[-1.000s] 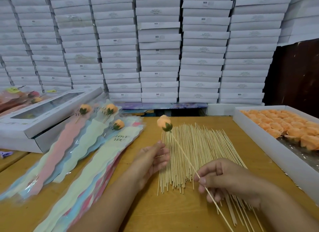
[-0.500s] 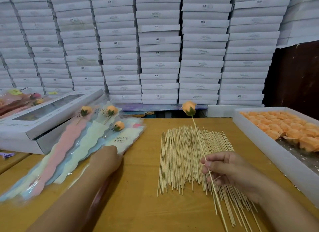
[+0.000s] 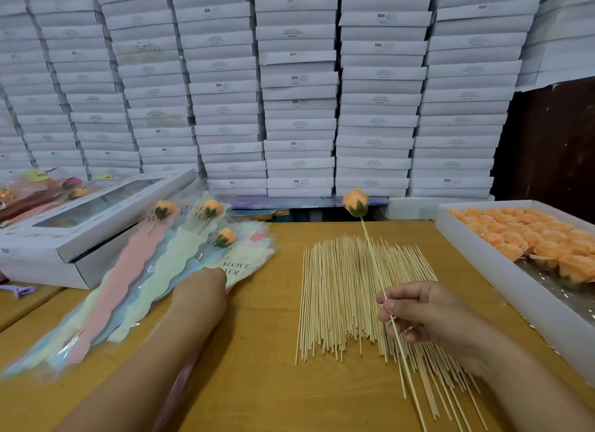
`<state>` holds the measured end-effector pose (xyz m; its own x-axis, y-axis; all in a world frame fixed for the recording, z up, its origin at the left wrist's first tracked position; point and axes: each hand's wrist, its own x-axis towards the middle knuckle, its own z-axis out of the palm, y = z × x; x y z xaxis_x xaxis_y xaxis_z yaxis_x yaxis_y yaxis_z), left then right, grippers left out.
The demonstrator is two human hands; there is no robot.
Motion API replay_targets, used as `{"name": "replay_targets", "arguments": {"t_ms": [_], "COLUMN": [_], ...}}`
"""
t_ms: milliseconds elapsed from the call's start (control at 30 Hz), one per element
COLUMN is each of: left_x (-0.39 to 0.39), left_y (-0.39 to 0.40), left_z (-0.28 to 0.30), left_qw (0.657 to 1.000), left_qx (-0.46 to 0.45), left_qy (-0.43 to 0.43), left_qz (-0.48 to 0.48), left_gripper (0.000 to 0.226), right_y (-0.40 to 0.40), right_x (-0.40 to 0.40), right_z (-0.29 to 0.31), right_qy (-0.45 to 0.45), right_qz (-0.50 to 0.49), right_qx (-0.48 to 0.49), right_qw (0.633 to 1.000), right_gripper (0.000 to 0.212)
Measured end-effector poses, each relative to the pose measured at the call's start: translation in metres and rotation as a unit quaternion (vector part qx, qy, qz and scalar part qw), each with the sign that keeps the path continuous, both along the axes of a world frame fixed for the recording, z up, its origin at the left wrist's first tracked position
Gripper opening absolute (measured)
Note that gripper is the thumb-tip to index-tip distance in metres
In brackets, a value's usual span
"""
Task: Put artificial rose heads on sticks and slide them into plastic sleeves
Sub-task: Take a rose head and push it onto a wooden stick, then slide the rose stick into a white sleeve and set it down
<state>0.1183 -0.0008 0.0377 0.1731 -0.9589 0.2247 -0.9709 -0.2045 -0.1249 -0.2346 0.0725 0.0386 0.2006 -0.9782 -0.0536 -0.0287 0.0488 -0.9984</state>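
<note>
The right hand (image 3: 428,319) pinches a stick (image 3: 375,264) between thumb and fingers, with the other fingers curled. The stick points up and away, and an orange rose (image 3: 355,202) sits on its top end, held up over the far edge of the table (image 3: 257,351). Under the hand lies a big pile of sticks (image 3: 341,299). The left hand (image 3: 201,291) reaches to the sleeves (image 3: 135,290) and rests on the top one, just by the words "I LOVE YOU". I cannot tell if its fingers grip it. Three sleeves already have roses in them. A tray (image 3: 502,280) of orange roses sits on the right. White boxes (image 3: 299,87) are stacked high behind the table.
</note>
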Motion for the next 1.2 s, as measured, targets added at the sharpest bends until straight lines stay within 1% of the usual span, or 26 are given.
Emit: {"name": "replay_targets", "arguments": {"t_ms": [100, 200, 267, 333, 400, 467, 533, 600, 700, 733, 800, 867, 933, 967, 1033, 1067, 1100, 1133, 1167, 1200], "left_x": [-0.004, -0.023, -0.044, -0.069, -0.096, -0.121, -0.146, -0.164, -0.18, -0.184, -0.184, -0.183, -0.183, -0.181, -0.175, -0.17, -0.164, -0.16, -0.154, -0.148], "left_y": [0.004, 0.017, 0.031, 0.047, 0.063, 0.079, 0.096, 0.11, 0.123, 0.128, 0.138, 0.144, 0.148, 0.147, 0.143, 0.141, 0.135, 0.128, 0.118, 0.105], "left_z": [0.004, 0.011, 0.018, 0.024, 0.026, 0.024, 0.021, 0.02, 0.015, 0.017, 0.021, 0.024, 0.021, 0.019, 0.016, 0.021, 0.02, 0.027, 0.028, 0.029], "left_qw": [1.0, 0.999, 0.997, 0.993, 0.986, 0.976, 0.963, 0.952, 0.936, 0.933, 0.929, 0.933, 0.925, 0.921, 0.918, 0.911, 0.901, 0.89, 0.886, 0.884], "left_qx": [-0.008, -0.018, -0.029, -0.02, 0.004, 0.037, 0.073, 0.096, 0.136, 0.137, 0.1, 0.097, 0.066, 0.058, 0.087, 0.109, 0.109, 0.088, 0.044, -0.019], "left_qy": [0.007, -0.016, -0.026, -0.035, -0.044, -0.049, -0.064, -0.074, -0.083, -0.08, -0.061, -0.073, -0.08, -0.049, 0.054, 0.128, 0.215, 0.296, 0.344, 0.373], "left_qz": [-0.011, -0.036, -0.068, -0.112, -0.159, -0.209, -0.251, -0.282, -0.314, -0.324, -0.351, -0.34, -0.365, -0.381, -0.384, -0.377, -0.36, -0.335, -0.309, -0.281], "left_gripper": [0.032, 0.027, 0.021, 0.017, 0.025, 0.03, 0.025, 0.021, 0.026, 0.024, 0.015, 0.026, 0.03, 0.032, 0.044, 0.051, 0.054, 0.052, 0.048, 0.042], "right_y": [0.0, 0.001, 0.002, 0.003, 0.002, 0.002, 0.003, 0.002, 0.0, 0.0, -0.003, -0.005, -0.007, -0.007, -0.006, -0.005, -0.004, -0.004, -0.002, -0.002], "right_x": [0.0, 0.001, 0.002, 0.005, 0.007, 0.008, 0.009, 0.008, 0.007, 0.007, 0.006, 0.004, 0.003, 0.003, 0.003, 0.003, 0.002, 0.002, 0.001, 0.001], "right_z": [0.0, 0.002, 0.002, 0.001, -0.001, -0.002, -0.002, -0.002, -0.003, -0.003, -0.006, -0.008, -0.01, -0.009, -0.007, -0.006, -0.004, -0.002, 0.0, 0.001], "right_qy": [-0.001, -0.002, -0.007, -0.021, -0.044, -0.056, -0.057, -0.06, -0.057, -0.055, -0.047, -0.033, -0.018, -0.015, -0.023, -0.033, -0.041, -0.046, -0.047, -0.048], "right_qz": [0.004, 0.012, 0.021, 0.026, 0.023, 0.023, 0.021, 0.018, 0.0, -0.012, -0.041, -0.076, -0.101, -0.106, -0.108, -0.106, -0.099, -0.089, -0.076, -0.062], "right_qx": [0.0, -0.002, -0.005, -0.003, 0.004, 0.007, 0.005, 0.009, 0.013, 0.017, 0.029, 0.045, 0.058, 0.061, 0.057, 0.049, 0.038, 0.026, 0.015, 0.005], "right_qw": [1.0, 1.0, 1.0, 0.999, 0.999, 0.998, 0.998, 0.998, 0.998, 0.998, 0.998, 0.996, 0.993, 0.992, 0.992, 0.993, 0.993, 0.995, 0.996, 0.997], "right_gripper": [0.017, 0.028, 0.031, 0.034, 0.036, 0.035, 0.032, 0.031, 0.03, 0.028, 0.019, 0.014, 0.013, 0.013, 0.012, 0.011, 0.011, 0.011, 0.014, 0.019]}}
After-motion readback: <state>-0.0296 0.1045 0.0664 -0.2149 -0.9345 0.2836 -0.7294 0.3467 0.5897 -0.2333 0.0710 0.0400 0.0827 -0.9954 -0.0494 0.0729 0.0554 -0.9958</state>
